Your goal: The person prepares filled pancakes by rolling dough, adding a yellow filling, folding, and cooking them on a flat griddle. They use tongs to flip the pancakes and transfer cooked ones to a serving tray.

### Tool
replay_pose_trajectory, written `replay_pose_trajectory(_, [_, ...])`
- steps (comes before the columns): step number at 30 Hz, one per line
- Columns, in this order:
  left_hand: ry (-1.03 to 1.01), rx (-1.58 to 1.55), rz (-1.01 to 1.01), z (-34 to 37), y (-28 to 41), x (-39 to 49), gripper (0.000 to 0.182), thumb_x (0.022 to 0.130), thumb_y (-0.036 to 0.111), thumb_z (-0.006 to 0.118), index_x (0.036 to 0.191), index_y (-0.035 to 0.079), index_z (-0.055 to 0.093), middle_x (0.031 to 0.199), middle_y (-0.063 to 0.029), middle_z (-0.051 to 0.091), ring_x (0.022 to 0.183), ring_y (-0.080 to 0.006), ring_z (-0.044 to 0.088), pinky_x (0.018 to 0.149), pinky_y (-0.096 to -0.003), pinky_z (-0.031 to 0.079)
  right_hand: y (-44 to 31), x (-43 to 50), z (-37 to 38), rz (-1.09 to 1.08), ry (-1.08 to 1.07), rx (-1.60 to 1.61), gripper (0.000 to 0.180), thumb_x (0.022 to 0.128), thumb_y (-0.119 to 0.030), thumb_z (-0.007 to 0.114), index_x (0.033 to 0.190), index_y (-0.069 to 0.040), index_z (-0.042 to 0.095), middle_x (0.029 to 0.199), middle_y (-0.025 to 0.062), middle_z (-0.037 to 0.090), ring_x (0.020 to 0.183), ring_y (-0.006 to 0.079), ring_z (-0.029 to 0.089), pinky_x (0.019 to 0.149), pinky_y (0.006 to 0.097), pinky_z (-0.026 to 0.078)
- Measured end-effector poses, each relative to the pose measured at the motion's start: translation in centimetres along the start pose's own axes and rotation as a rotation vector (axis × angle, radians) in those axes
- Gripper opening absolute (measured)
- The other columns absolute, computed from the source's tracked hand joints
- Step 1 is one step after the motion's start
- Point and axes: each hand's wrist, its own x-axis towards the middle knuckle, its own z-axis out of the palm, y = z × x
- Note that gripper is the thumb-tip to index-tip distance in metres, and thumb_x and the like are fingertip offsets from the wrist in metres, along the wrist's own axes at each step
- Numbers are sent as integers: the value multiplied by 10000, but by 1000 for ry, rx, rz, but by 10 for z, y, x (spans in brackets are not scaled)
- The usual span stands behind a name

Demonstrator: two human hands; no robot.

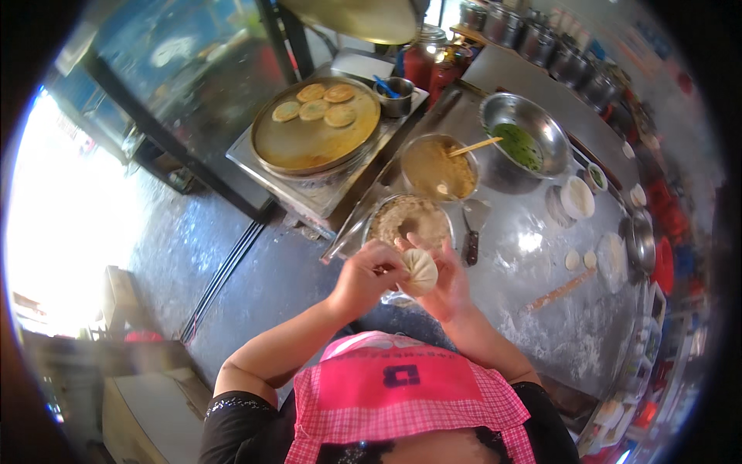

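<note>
A pleated dough bun [420, 272] is held between my two hands in front of my chest. My left hand [371, 269] pinches the folds at its gathered side with thumb and fingertips. From the other side, my right hand [449, 284] supports it with fingers partly spread. Just beyond the hands stands a metal bowl of pale, crumbly filling [400, 220], with a hollow near its middle. Behind that, another bowl holds a yellowish-brown mixture [435, 168] with wooden chopsticks [475, 146] in it. A dark-handled spatula or scraper [470, 246] lies right of the filling bowl.
Several browned flatbreads [313, 109] lie on a round griddle [316, 151] at the back left. A large steel bowl [550, 136] holds chopped greens [517, 148]. On the floury metal worktop [510, 232] at right lie a rolling pin [559, 290] and small dough pieces [573, 260].
</note>
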Motion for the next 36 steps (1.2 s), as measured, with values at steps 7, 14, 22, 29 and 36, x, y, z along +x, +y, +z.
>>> replay_pose_trajectory(7, [20,548,400,-74,-6,-32,148,773,11,756,882,50,664,885,-74,600,797,-193,661,677,-322,544,59,48,13,211,49,-167,617,1011,-564,345,1289,-52,549,1119,90,649,956,229,629,773,389,515])
replay_pose_trajectory(14, [295,-219,-7,-201,-26,-91,429,902,46,682,1298,-24,534,1054,-88,677,878,-141,647,778,-306,568,170,150,59,337,50,-166,644,996,-588,332,1305,-61,537,1333,158,569,1217,318,550,1006,487,446])
replay_pose_trajectory(22, [572,450,419,-365,-62,-153,224,829,59,734,1044,44,675,943,-95,666,842,-198,685,742,-320,557,313,256,114,669,-69,-273,640,1013,-553,329,1302,-13,515,1289,142,585,1168,279,571,968,446,468])
replay_pose_trajectory(29, [545,-220,166,-405,-66,-136,243,820,54,718,1057,68,663,1017,-144,643,819,-293,677,719,-341,557,337,304,136,588,145,-293,655,1005,-563,344,1315,-5,495,1244,158,598,1108,291,600,919,409,506])
replay_pose_trajectory(36, [352,365,285,-433,-64,-58,131,791,85,733,902,56,671,877,-115,643,859,-326,661,770,-391,540,296,344,108,518,197,-361,663,1007,-561,339,1291,9,522,1150,130,639,1002,257,632,836,368,525])
